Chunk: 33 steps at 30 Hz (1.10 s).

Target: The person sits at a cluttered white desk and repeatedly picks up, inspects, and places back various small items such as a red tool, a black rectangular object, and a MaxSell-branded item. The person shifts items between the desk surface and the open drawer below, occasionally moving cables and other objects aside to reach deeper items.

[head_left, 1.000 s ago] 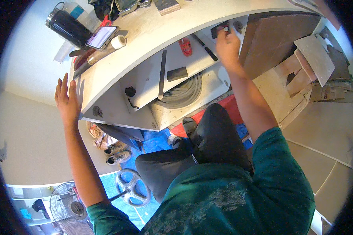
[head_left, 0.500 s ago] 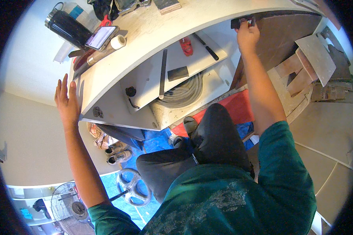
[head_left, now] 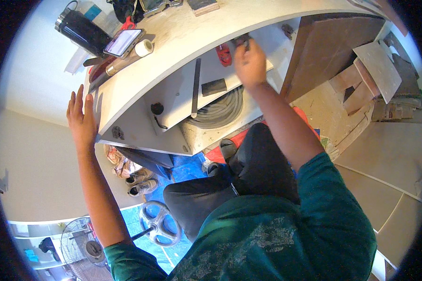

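Note:
My left hand (head_left: 82,117) rests with its fingers stretched out against the left end of the white cabinet (head_left: 126,96). My right hand (head_left: 251,63) reaches into the cabinet's opening above the shelf, its fingers closed on a small black object (head_left: 241,41), partly hidden and smeared by motion. Close beside it is a red object (head_left: 223,55) on the shelf. Further left on that shelf lie a long dark strip (head_left: 196,89) and a black rectangular block (head_left: 214,87). Below the shelf sits a coil of grey hose or cable (head_left: 218,110).
On the cabinet top stand a black bottle (head_left: 82,33), a phone (head_left: 123,42) and a tape roll (head_left: 144,48). A brown panel (head_left: 333,49) covers the right side. Board offcuts (head_left: 382,70) lie at right. A handwheel (head_left: 160,224), shoes (head_left: 143,187) and a fan (head_left: 86,248) are lower left.
My right hand has moved left from the cabinet's right upper edge into the opening, carrying the black object. It now covers the black-handled rod on the shelf. My left hand stays put.

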Each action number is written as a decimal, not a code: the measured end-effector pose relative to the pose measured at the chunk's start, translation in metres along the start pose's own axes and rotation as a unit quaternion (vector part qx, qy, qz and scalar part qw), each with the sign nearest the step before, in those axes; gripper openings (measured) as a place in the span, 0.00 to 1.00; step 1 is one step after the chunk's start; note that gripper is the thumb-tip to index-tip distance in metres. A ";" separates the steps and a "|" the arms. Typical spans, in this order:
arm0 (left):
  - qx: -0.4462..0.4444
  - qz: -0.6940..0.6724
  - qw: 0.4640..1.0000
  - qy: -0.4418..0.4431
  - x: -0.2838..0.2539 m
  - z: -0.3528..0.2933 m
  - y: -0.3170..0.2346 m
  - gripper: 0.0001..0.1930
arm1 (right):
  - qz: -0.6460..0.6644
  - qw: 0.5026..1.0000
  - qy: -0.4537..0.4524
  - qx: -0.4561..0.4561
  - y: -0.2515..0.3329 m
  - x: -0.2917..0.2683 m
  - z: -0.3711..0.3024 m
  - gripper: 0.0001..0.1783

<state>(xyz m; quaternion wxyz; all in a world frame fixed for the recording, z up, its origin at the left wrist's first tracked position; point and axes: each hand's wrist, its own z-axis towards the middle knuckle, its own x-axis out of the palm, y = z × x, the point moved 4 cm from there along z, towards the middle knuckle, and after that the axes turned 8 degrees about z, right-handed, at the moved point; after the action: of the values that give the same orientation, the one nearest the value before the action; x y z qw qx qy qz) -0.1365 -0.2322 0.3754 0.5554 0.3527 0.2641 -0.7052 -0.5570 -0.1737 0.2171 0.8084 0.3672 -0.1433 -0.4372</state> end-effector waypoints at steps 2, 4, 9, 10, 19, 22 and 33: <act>-0.001 -0.007 1.000 -0.003 0.000 0.001 0.002 0.27 | 0.002 1.000 -0.005 -0.022 0.029 0.017 -0.017 0.09; -0.002 -0.009 1.000 -0.004 0.001 0.001 0.001 0.26 | 0.051 0.998 0.020 0.003 0.045 0.039 -0.035 0.09; 0.003 0.002 1.000 0.003 0.006 0.004 0.014 0.25 | 0.057 0.994 0.096 -0.018 0.065 0.061 -0.062 0.11; 0.004 0.008 1.000 -0.001 0.006 0.003 0.014 0.25 | 0.067 0.994 0.085 -0.022 0.061 0.056 -0.061 0.12; 0.008 0.009 1.000 -0.016 0.011 0.003 0.012 0.26 | -0.095 0.979 -0.137 0.115 -0.056 -0.082 0.055 0.17; 0.011 0.012 1.000 -0.016 0.008 0.003 0.013 0.27 | -0.051 0.980 -0.162 0.103 -0.082 -0.096 0.080 0.16; 0.010 -0.003 1.000 0.005 -0.001 0.000 -0.001 0.27 | -0.098 0.995 -0.020 0.011 -0.008 -0.048 0.033 0.12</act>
<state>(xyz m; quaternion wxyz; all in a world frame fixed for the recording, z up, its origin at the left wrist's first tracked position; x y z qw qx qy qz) -0.1370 -0.2309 0.3763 0.5488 0.3607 0.2609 -0.7076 -0.6079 -0.1534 0.2384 0.7545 0.3796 -0.1278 -0.5199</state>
